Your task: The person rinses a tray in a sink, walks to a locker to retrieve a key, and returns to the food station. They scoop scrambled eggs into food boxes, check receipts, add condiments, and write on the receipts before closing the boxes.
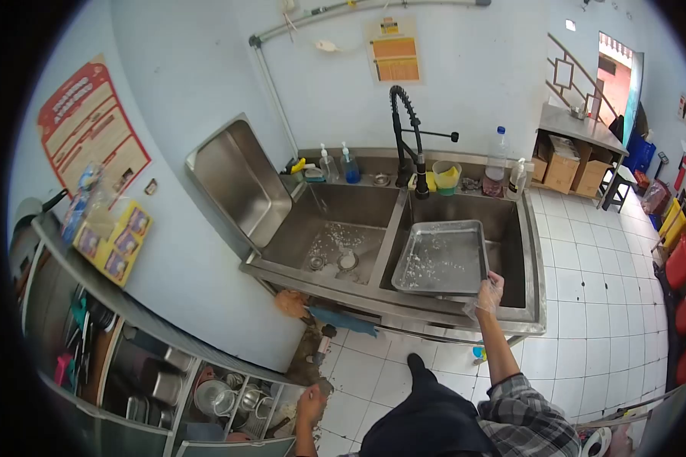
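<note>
In a thin clear plastic glove, my right hand (490,293) grips the near right edge of a rectangular metal tray (443,259). The tray lies tilted over the right sink basin (508,266), with white foam flecks on its surface. My left hand (310,405) is low at the left, beside an open-fronted cabinet (280,404) of pots and bowls. Its fingers look curled; whether they hold anything is hidden. Foam also dots the floor of the left sink basin (335,247).
A black spring faucet (408,145) rises behind the basins. Soap bottles (349,164), a tub with a yellow sponge (447,177) and a clear bottle (497,164) line the back ledge. A large metal pan (240,183) leans at the left. A blue cloth (343,320) hangs below the sink.
</note>
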Motion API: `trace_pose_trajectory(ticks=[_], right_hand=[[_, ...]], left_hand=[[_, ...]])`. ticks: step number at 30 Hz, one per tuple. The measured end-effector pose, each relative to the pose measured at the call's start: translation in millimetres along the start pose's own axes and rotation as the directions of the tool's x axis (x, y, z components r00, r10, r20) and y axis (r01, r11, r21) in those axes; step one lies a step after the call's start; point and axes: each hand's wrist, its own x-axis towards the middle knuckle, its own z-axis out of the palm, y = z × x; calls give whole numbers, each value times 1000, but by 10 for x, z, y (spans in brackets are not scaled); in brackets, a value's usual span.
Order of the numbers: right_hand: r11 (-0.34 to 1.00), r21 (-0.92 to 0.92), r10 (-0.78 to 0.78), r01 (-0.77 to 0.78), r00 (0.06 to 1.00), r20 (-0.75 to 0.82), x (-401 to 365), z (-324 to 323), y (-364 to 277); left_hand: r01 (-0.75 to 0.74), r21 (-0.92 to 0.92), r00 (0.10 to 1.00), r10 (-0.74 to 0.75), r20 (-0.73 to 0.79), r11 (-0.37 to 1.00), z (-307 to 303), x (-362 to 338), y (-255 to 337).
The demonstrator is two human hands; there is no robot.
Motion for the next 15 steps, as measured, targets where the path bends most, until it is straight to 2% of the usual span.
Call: trace_pose_trajectory(ticks=[1, 2, 3, 5, 6, 8, 9, 11, 12, 14, 15], right_hand=[[999, -25, 22, -22, 1000, -12, 132, 90, 209], [994, -61, -95, 92, 994, -46, 330, 201, 452], [994, -57, -97, 95, 994, -47, 458, 260, 624], [993, -61, -101, 99, 994, -38, 556, 334, 942], [993, -63, -99, 95, 993, -57, 577, 358, 1023], [996, -82, -54, 47, 995, -86, 578, 396, 1109], [995, -101, -11, 1, 995, -96, 569, 411, 1136], [997, -54, 50, -56, 994, -94, 547, 399, 1279], [997, -51, 51, -57, 993, -105, 532, 384, 1317], [980, -129, 148, -152, 988, -34, 503, 334, 1283], [979, -128, 151, -157, 987, -52, 512, 346, 1297]], left_hand=[[-99, 33, 994, 101, -35, 994, 9, 43, 140], [-175, -83, 983, 170, -70, 981, 143, 221, 120], [-180, -83, 982, 174, -71, 980, 241, 313, 118], [-262, -223, 961, 233, -151, 939, 408, 477, 143], [-264, -217, 961, 235, -149, 940, 500, 490, 280], [-70, -450, 994, 27, -101, 890, 652, 418, 686], [-77, -443, 994, 35, -102, 893, 715, 504, 865], [38, -625, 998, -57, -11, 780, 847, 735, 1180], [-7, -645, 999, 33, 29, 764, 879, 938, 1348], [-34, -596, 994, 87, 60, 802, 934, 1365, 2071], [-65, -550, 987, 135, 88, 833, 968, 1577, 2443]])
